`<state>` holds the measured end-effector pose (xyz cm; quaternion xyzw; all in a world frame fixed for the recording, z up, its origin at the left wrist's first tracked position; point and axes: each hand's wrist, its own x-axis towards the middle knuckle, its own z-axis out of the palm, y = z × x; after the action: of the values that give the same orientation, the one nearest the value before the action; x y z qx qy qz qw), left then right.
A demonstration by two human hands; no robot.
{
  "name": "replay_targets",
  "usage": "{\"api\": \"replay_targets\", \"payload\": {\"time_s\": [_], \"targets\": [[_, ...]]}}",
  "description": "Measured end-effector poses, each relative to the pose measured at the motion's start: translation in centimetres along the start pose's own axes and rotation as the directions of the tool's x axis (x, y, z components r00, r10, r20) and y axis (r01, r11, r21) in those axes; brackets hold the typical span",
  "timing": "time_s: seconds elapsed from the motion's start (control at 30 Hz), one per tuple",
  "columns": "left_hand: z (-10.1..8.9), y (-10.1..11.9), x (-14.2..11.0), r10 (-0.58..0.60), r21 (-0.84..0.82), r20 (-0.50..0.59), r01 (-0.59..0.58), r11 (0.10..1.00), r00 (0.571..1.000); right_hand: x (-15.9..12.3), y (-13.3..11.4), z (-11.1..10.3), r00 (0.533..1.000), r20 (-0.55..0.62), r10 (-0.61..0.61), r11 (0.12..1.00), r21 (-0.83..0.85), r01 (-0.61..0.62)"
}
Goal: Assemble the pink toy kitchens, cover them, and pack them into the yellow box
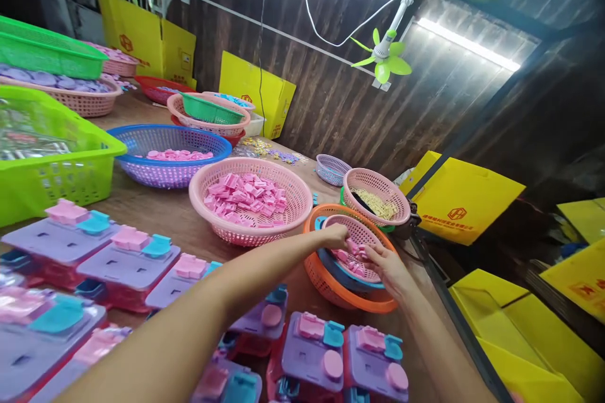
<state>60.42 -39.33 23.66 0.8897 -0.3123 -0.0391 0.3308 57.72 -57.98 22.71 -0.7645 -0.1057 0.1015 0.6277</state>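
Note:
Both hands are over a small pink basket (366, 233) that holds small pink plastic pieces (350, 262). My left hand (336, 237) is closed, its fingertips at a pink piece; the fingers are partly hidden. Facing it from the right, my right hand (384, 262) pinches a small pink piece between thumb and fingers. The exact shape of these pieces is too small to make out. Under the small basket are a blue basin (331, 264) and an orange basket (331, 293), nested together.
Purple-topped toy boxes (312, 352) with pink and blue parts stand in rows in front. A larger pink basket (212, 227) of pink pieces lies left of the hands. Beyond are a blue-rimmed basket (174, 173), a green crate (94, 182) and yellow cartons (463, 195).

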Motion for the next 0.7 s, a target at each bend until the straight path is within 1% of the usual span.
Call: {"api": "replay_targets", "payload": {"time_s": [0.07,0.1,0.17,0.23,0.27,0.33,0.37,0.4,0.47,0.5,0.53,0.6,0.63,0.7], "targets": [[-1.2,-0.2,-2.0,-0.038,-0.059,0.008,0.038,0.998,0.999,-1.8,-0.9,1.0,0.997,0.075,0.021,0.999,0.044,-0.024],[-2.1,-0.2,-3.5,-0.049,-0.087,0.014,0.05,0.995,0.999,-2.8,-1.2,1.7,0.994,0.106,0.037,0.998,0.052,-0.043],[-4.2,-0.4,-7.6,-0.044,-0.177,0.02,0.047,0.983,0.999,-4.6,-1.7,3.3,0.987,0.143,0.073,0.997,0.025,-0.077],[-6.7,-0.6,-13.0,-0.059,-0.316,-0.007,0.054,0.947,0.998,-6.1,-2.1,5.5,0.978,0.179,0.111,0.994,-0.038,-0.106],[-8.0,-0.8,-16.1,-0.092,-0.389,-0.035,0.071,0.918,0.995,-6.7,-2.3,6.9,0.966,0.222,0.13,0.991,-0.069,-0.117],[-10.6,-1.1,-22.7,-0.203,-0.493,-0.092,0.132,0.86,0.975,-7.6,-2.8,10.2,0.927,0.344,0.147,0.985,-0.139,-0.105],[-11.9,-1.3,-26.1,-0.268,-0.509,-0.115,0.175,0.843,0.956,-7.9,-3.2,12.1,0.902,0.41,0.133,0.983,-0.172,-0.067],[-13.0,-1.7,-29.4,-0.324,-0.508,-0.131,0.217,0.833,0.937,-8.1,-3.6,14.2,0.878,0.469,0.095,0.98,-0.201,0.001],[-14.7,-2.5,-35.5,-0.434,-0.486,-0.153,0.314,0.815,0.888,-8.4,-4.6,18.7,0.833,0.552,-0.049,0.948,-0.238,0.213],[-15.3,-3.1,-38.3,-0.481,-0.464,-0.156,0.366,0.806,0.862,-8.5,-5.1,21.1,0.805,0.575,-0.144,0.912,-0.239,0.333],[-15.8,-3.7,-40.8,-0.522,-0.435,-0.152,0.418,0.798,0.839,-8.5,-5.5,23.5,0.768,0.596,-0.236,0.864,-0.233,0.447],[-16.2,-5.0,-44.8,-0.58,-0.351,-0.149,0.506,0.788,0.801,-8.4,-5.9,28.2,0.677,0.625,-0.389,0.749,-0.213,0.628],[-16.2,-5.7,-46.2,-0.602,-0.303,-0.156,0.542,0.784,0.783,-8.3,-5.9,30.3,0.628,0.637,-0.447,0.689,-0.203,0.696],[-16.0,-7.0,-48.1,-0.638,-0.217,-0.194,0.602,0.769,0.745,-8.0,-5.5,34.0,0.543,0.656,-0.524,0.569,-0.205,0.796]]}}
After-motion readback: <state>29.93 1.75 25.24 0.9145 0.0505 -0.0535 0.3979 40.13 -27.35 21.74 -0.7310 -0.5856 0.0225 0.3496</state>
